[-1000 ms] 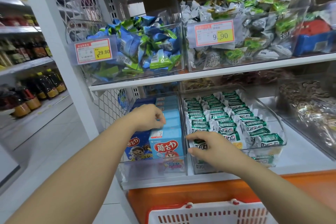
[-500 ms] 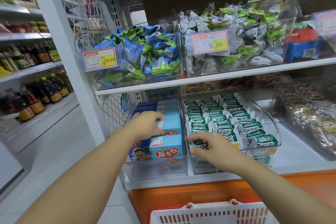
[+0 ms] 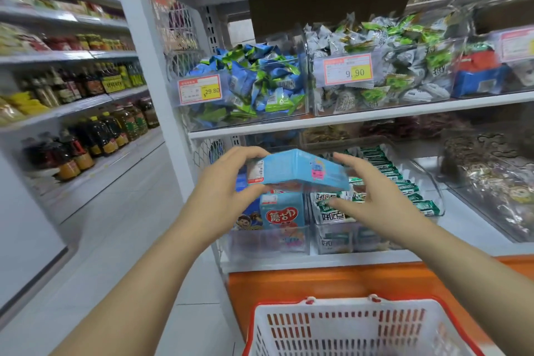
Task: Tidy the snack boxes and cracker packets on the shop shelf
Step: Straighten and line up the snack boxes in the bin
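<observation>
Box: one pale-blue snack box (image 3: 297, 167), held lying flat in the air just above the front of its row; slightly blurred.
Left hand: the left hand (image 3: 228, 182) grips the box's left end, with fingers (image 3: 248, 152) curled over the top and the thumb beneath.
Right hand: the right hand (image 3: 372, 196) holds nothing; its fingers (image 3: 346, 157) are straight and spread wide, just beside the box's right end. Whether they touch it cannot be told.
Row: like boxes (image 3: 281, 214) stand upright, one behind another, in a clear bin (image 3: 268, 243) at the left end of the lower shelf (image 3: 468, 222).
Packets: green-and-white cracker packets (image 3: 384, 165) lie in rows in the neighbouring bin, directly right of the boxes.
Surroundings: bins of wrapped sweets (image 3: 254, 89) with price tags (image 3: 346, 69) sit on the shelf above; a red-and-white basket (image 3: 341, 326) is below, nearest the person.
Step in hand: probably re-seating one box, which is out of the bin and being turned to match the row.
Next move: probably the right hand closes on the free end. Both hands then stand the box upright, label forward, and lower it into a gap in the row. It should go in square so that it does not tip its neighbours or catch the bin wall.
</observation>
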{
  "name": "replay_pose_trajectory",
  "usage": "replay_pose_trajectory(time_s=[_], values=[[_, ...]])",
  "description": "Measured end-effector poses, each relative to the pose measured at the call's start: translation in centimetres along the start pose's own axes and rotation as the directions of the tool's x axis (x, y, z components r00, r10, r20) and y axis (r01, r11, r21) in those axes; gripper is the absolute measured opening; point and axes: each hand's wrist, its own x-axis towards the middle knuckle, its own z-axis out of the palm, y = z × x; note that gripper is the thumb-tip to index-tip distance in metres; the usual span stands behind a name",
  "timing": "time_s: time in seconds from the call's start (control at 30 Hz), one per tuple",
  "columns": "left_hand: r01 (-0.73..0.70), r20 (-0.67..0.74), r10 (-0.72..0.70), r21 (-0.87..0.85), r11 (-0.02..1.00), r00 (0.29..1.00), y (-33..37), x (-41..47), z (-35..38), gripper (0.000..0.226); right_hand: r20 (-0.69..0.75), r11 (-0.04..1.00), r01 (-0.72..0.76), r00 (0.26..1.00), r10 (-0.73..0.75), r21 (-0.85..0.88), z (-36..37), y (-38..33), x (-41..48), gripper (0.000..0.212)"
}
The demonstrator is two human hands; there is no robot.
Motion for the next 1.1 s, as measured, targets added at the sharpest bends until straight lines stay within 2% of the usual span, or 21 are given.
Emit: replay_pose_trajectory(time_s=[0.1, 0.17, 0.23, 0.33, 0.43, 0.57, 0.63, 0.77, 0.93, 1.03, 1.1], values=[[0.098, 0.045, -0.089, -0.253, 0.962, 0.995, 0.8, -1.1, 0.9, 0.047, -0.041, 0.999, 0.037, 0.998, -0.037, 0.000, -1.3, 0.1, -1.5, 0.050], [0.149, 0.090, -0.125, -0.347, 0.926, 0.988, 0.7, -1.7, 2.0, 0.046, -0.039, 0.999, 0.050, 0.998, -0.050, -0.003, -2.1, 0.2, -2.9, 0.045], [0.168, 0.098, -0.142, -0.347, 0.923, 0.985, 0.4, -2.3, 3.2, 0.048, -0.067, 0.999, 0.040, 0.997, -0.038, 0.035, -2.6, 0.3, -4.0, 0.046], [0.181, 0.088, -0.160, -0.374, 0.909, 0.983, 0.4, -3.1, 4.4, 0.061, -0.157, 0.994, 0.065, 0.986, -0.051, 0.084, -2.6, 0.5, -5.1, 0.046], [0.215, 0.091, -0.195, -0.404, 0.889, 0.977, 0.4, -3.6, 5.0, 0.070, -0.198, 0.990, 0.133, 0.973, -0.122, 0.041, -2.3, 0.3, -5.6, 0.052], [0.172, 0.075, -0.157, -0.308, 0.936, 0.985, 0.1, -4.1, 5.6, 0.061, -0.228, 0.971, 0.234, 0.944, -0.239, -0.047, -2.2, -0.3, -6.0, 0.046], [0.195, 0.090, -0.176, -0.297, 0.935, 0.980, -0.2, -4.4, 6.0, 0.055, -0.209, 0.962, 0.263, 0.939, -0.272, -0.069, -2.1, -0.7, -6.1, 0.054], [0.340, 0.172, -0.293, -0.454, 0.824, 0.941, -0.9, -4.5, 6.6, 0.048, -0.140, 0.961, 0.275, 0.950, -0.278, -0.039, -2.3, -0.9, -6.1, 0.049], [0.396, 0.231, -0.327, -0.635, 0.663, 0.916, -1.0, -4.2, 6.4, 0.044, -0.058, 0.964, 0.135, 0.990, -0.125, 0.227, -3.1, -0.5, -5.7, 0.056], [0.457, 0.312, -0.335, -0.657, 0.600, 0.889, -0.9, -4.4, 6.8, 0.046, -0.110, 0.942, 0.127, 0.989, -0.097, 0.311, -3.0, -1.1, -5.9, 0.050], [0.479, 0.352, -0.325, -0.652, 0.588, 0.878, -0.7, -4.6, 7.2, 0.046, -0.150, 0.944, 0.164, 0.981, -0.125, 0.287, -2.8, -1.7, -6.2, 0.050]])
